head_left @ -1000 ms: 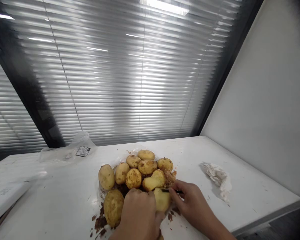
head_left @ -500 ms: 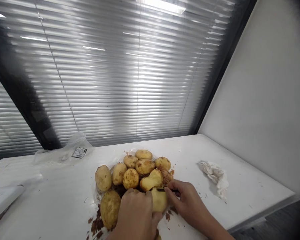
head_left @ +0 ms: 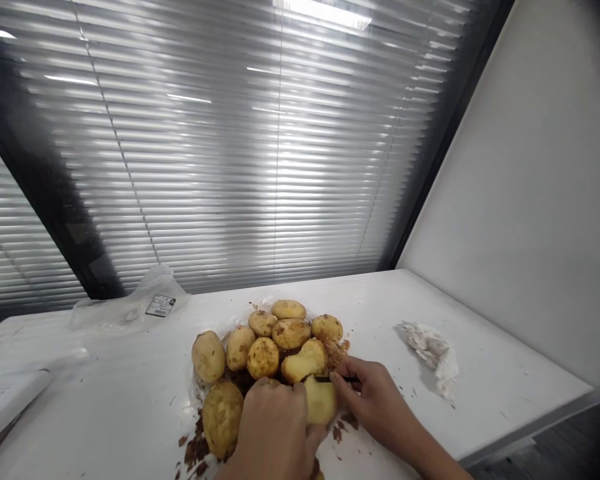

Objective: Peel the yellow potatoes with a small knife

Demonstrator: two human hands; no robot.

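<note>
Right fingers [head_left: 341, 381] pinch a black tool [head_left: 337, 379], left fingers [head_left: 275, 393] wrap a potato [head_left: 321, 401] — others [head_left: 263, 358] heaped on plastic [head_left: 155, 283].

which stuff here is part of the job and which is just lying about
Part of the job:
left hand gripping a potato
right hand holding a thin black tool
other potatoes
brown peel scraps

Just lying about:
crumpled tissue
plastic bag

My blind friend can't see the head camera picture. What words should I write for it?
A person's left hand grips a pale-yellow potato while the right hand holds a thin black tool against it. Lumpy yellow potatoes sit piled among brown peel scraps on a white table.
</note>
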